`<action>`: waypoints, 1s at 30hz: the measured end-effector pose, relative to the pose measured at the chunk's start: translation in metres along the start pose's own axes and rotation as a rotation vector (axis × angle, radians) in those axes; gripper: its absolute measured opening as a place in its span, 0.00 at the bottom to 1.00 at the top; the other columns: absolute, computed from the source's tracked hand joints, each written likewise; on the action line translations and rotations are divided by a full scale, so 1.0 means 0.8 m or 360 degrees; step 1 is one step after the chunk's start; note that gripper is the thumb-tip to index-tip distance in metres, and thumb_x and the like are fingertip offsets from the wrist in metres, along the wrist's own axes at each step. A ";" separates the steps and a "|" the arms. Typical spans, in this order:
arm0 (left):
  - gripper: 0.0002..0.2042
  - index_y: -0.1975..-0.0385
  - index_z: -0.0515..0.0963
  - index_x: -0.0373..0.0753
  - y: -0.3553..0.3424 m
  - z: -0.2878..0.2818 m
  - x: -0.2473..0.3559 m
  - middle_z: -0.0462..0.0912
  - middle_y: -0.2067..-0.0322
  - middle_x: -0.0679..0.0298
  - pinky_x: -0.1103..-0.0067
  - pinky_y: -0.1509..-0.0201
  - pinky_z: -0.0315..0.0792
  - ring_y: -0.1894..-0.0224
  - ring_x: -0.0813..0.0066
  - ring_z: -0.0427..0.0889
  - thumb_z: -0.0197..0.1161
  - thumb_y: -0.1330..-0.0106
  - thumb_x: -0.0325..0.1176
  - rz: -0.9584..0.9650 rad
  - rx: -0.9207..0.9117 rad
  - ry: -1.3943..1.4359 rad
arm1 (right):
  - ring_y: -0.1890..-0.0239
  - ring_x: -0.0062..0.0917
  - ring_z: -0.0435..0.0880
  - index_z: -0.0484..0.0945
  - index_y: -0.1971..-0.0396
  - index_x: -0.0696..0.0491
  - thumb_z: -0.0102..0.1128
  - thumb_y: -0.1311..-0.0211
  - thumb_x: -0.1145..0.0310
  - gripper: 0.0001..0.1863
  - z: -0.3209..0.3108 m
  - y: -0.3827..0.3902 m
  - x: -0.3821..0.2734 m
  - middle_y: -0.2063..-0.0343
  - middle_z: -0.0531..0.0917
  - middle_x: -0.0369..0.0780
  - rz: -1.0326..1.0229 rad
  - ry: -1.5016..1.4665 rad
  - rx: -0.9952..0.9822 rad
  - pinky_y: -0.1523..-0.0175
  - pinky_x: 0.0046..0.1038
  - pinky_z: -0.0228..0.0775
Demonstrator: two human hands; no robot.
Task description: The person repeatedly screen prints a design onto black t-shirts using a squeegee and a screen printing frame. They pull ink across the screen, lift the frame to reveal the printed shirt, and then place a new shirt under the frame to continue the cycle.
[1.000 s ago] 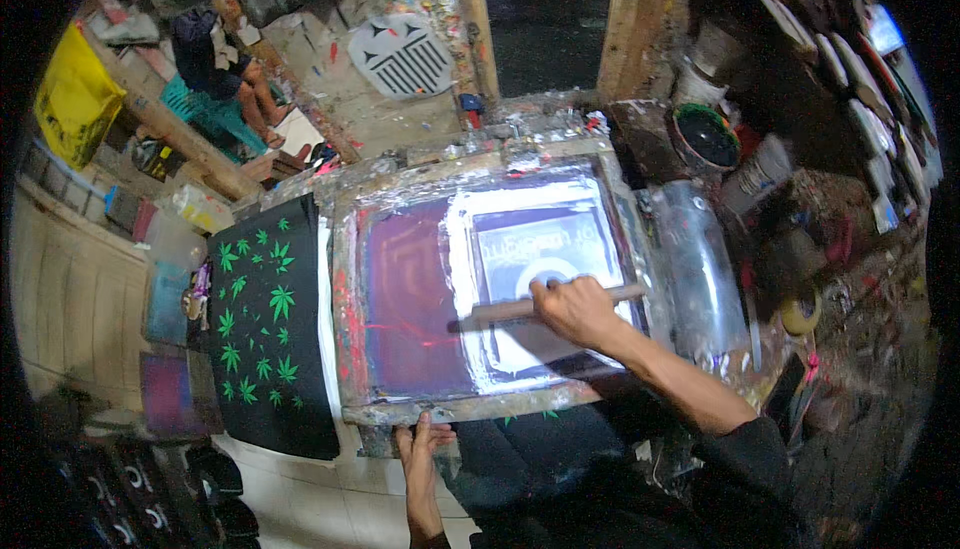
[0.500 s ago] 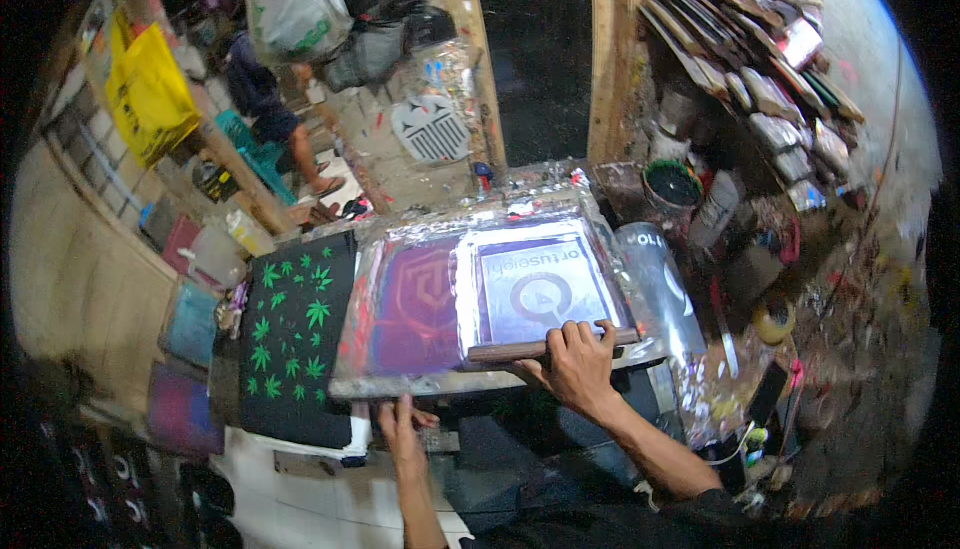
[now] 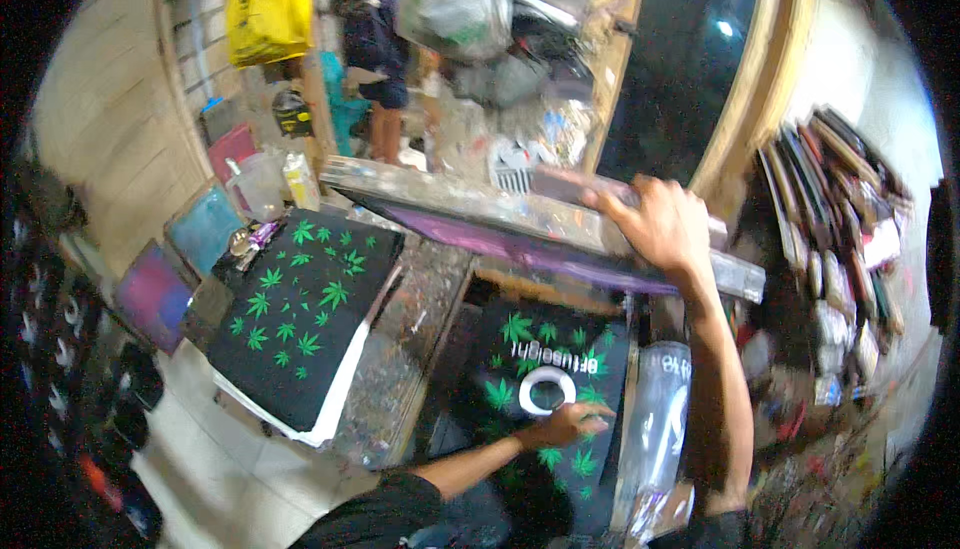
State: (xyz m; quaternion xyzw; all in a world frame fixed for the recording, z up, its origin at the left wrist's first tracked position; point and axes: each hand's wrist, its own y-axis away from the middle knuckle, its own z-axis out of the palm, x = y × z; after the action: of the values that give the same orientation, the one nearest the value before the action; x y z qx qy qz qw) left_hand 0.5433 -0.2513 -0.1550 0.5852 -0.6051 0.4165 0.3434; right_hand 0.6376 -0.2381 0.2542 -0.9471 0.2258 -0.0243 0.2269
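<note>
My right hand (image 3: pixel 664 225) is closed round the brown squeegee (image 3: pixel 565 185) at the upper edge of a screen printing frame (image 3: pixel 440 197). The frame stands tilted up, its purple mesh side partly showing below the edge. Beneath it lies a black fabric panel (image 3: pixel 510 389) printed with green leaves, a white ring and white lettering. Over the panel, just below the ring, is my left hand (image 3: pixel 565 426), its fingers stretched toward the right and nothing visible in them. Whether the fingertips touch the fabric I cannot tell.
Left of the frame, a stack of black leaf-printed panels (image 3: pixel 290 319) lies on white sheets. A clear plastic roll (image 3: pixel 660 409) is right of the printed panel. Stacked frames (image 3: pixel 835 239) lean at the far right. A person (image 3: pixel 378 59) stands beyond the table, near a yellow bag (image 3: pixel 268 4).
The screen frame has gone from lying flat to tilted up, with my right hand and the squeegee rising too. My left hand has moved right, over the uncovered panel. The view has turned left.
</note>
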 end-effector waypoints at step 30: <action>0.25 0.39 0.72 0.33 0.224 -0.180 0.101 0.77 0.42 0.46 0.57 0.29 0.66 0.37 0.46 0.75 0.61 0.38 0.26 0.0286 0.1412 -0.1496 | 0.54 0.54 0.86 0.87 0.61 0.61 0.52 0.44 0.24 0.47 0.001 -0.041 0.005 0.62 0.86 0.60 0.0016 0.0070 0.0050 0.45 0.49 0.76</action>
State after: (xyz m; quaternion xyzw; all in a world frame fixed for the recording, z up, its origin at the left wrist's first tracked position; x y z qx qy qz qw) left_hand 0.3481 -0.1609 -0.0401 0.7383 -0.5080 0.3534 -0.2682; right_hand 0.6553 -0.2134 0.2682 -0.9415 0.2350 -0.0474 0.2368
